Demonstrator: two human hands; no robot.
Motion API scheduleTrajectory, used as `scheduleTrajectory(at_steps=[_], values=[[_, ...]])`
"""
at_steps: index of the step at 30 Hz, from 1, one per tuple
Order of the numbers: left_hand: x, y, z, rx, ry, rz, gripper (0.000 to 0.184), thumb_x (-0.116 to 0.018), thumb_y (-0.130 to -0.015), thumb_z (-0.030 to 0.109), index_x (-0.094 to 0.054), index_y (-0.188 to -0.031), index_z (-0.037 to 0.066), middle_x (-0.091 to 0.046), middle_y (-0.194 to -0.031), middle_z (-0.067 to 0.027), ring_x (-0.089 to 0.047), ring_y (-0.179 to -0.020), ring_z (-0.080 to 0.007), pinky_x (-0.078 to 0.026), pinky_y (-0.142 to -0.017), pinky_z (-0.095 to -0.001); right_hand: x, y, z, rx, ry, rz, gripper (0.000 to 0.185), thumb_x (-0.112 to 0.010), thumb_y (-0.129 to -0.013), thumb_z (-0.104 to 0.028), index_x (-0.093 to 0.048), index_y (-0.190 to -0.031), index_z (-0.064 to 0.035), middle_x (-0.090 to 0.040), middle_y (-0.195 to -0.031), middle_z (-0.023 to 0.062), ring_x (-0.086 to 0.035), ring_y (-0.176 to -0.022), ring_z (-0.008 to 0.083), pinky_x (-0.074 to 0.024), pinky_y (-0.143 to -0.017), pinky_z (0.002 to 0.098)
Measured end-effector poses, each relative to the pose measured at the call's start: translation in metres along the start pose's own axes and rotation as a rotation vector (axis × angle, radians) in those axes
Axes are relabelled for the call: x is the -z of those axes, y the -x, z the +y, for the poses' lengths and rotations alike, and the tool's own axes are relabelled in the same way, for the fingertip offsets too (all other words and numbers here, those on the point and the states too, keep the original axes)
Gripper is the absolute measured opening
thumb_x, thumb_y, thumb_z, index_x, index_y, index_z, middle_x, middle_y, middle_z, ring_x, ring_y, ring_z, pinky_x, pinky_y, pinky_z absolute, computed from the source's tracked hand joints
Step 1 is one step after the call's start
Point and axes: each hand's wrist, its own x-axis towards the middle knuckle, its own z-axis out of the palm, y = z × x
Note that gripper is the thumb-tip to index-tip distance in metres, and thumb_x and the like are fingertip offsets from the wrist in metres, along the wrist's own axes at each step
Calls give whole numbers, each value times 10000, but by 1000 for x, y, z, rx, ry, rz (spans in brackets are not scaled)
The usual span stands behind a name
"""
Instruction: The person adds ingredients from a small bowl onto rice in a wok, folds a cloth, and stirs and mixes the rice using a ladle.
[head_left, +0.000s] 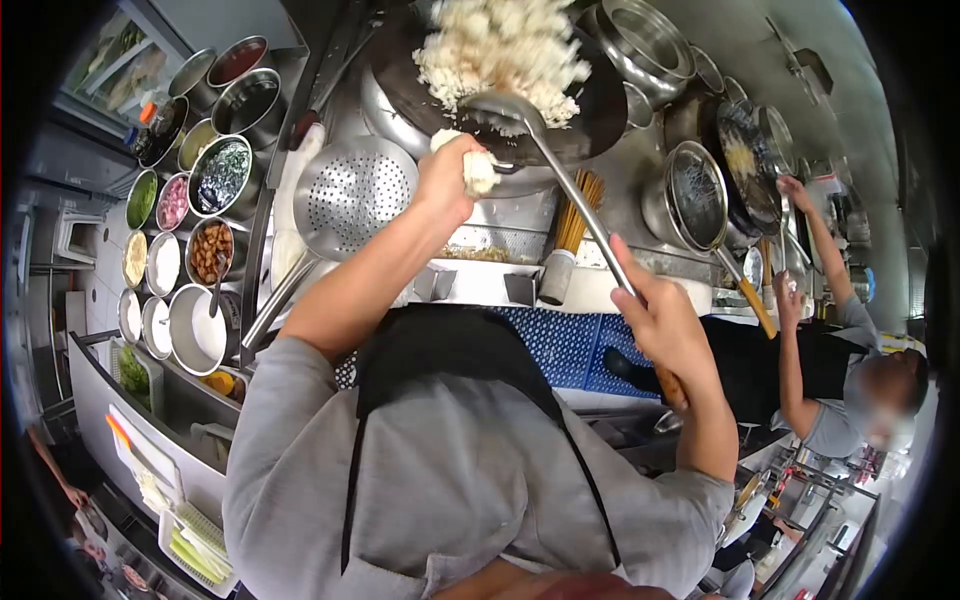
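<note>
My left hand [449, 185] is closed round a pale cloth [478, 172] at the near rim of a dark wok [395, 62]. Rice [500, 62] fills the wok's middle and is blurred at the top, partly above the pan. My right hand [655, 310] grips the long handle of a metal ladle [575, 190], whose wooden end [671, 388] shows below the hand. The ladle's bowl lies against the near edge of the rice. Left of the wok rests a perforated strainer [355, 195].
Metal containers of ingredients [211, 252] stand at the left. A bamboo brush [575, 225] lies between wok and right forearm. Right of it are a pot with a mesh strainer [695, 195] and a co-worker [850, 385] reaching to another wok [745, 160].
</note>
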Motion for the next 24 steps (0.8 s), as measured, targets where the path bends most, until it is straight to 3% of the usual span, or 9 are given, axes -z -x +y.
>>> scheduleTrajectory(at_steps=[3, 6, 7, 9, 12, 14, 18, 22, 24], values=[[0, -33, -5, 36, -97, 3, 49, -617, -773, 137, -574, -796, 134, -623, -716, -47, -600, -602, -203, -450, -483, -349, -19, -18, 33, 145, 250, 173, 590, -588, -909, -106, -405, -1469, -119, -643, -772, 263, -664, -683, 390, -516, -683, 435], [2, -52, -6, 21, -99, 35, 56, -625, -765, 139, -591, -810, 144, -628, -729, -41, -597, -612, -195, -450, -506, -355, -12, -39, 20, -277, -249, 81, 587, -575, -914, -103, -405, -1476, -119, -581, -642, 126, -584, -467, 205, -483, -470, 355], [3, -56, -9, 13, -112, 50, 58, -626, -765, 140, -596, -815, 145, -629, -729, -39, -597, -614, -193, -451, -516, -357, -16, -43, 18, -272, -405, 144, 589, -559, -912, -95, -404, -1480, -117, -502, -608, 35, -477, -393, 90, -398, -355, 294], [4, -59, -9, 11, -148, 52, 50, -629, -764, 142, -609, -811, 141, -631, -722, -33, -602, -624, -186, -454, -541, -358, -18, -69, 25, -223, -368, 217, 586, -552, -911, -106, -403, -1479, -107, -529, -615, 52, -508, -409, 121, -429, -385, 311], [2, -62, -6, 23, -69, 45, 55, -643, -742, 54, -600, -774, 41, -599, -664, -75, -584, -503, -206, -410, -384, -353, -32, -148, 53, -34, -102, 378, 563, -539, -936, -111, -391, -1478, -70, -502, -596, 20, -479, -380, 133, -400, -346, 322], [3, -66, -9, 8, -79, 54, 59, -645, -738, 61, -599, -772, 45, -599, -658, -80, -585, -495, -210, -410, -373, -356, -30, -203, 50, -77, -133, 357, 589, -563, -899, -141, -417, -1467, -87, -595, -664, 90, -566, -460, 189, -490, -458, 354], [3, -65, -10, -8, -108, 52, 59, -650, -746, 97, -608, -772, 65, -611, -667, -75, -592, -501, -210, -435, -389, -357, -15, -274, 6, -86, -344, 81, 604, -569, -878, -103, -417, -1462, -74, -604, -730, 104, -552, -453, 173, -484, -440, 342], [4, -59, -9, 16, -177, 52, 61, -643, -781, 148, -621, -796, 94, -623, -691, -62, -601, -542, -207, -449, -447, -363, -37, -261, 13, 409, 519, 228, 651, -547, -871, -75, -354, -1491, -122, -632, -734, 164, -673, -635, 318, -556, -598, 446], [3, -59, -7, 25, -188, 49, 72, -651, -780, 154, -624, -806, 93, -625, -693, -63, -602, -544, -209, -450, -459, -366, -32, -201, 22, 294, 810, 82, 726, -537, -847, -50, -282, -1520, -151, -646, -835, 245, -681, -777, 402, -557, -694, 497]])
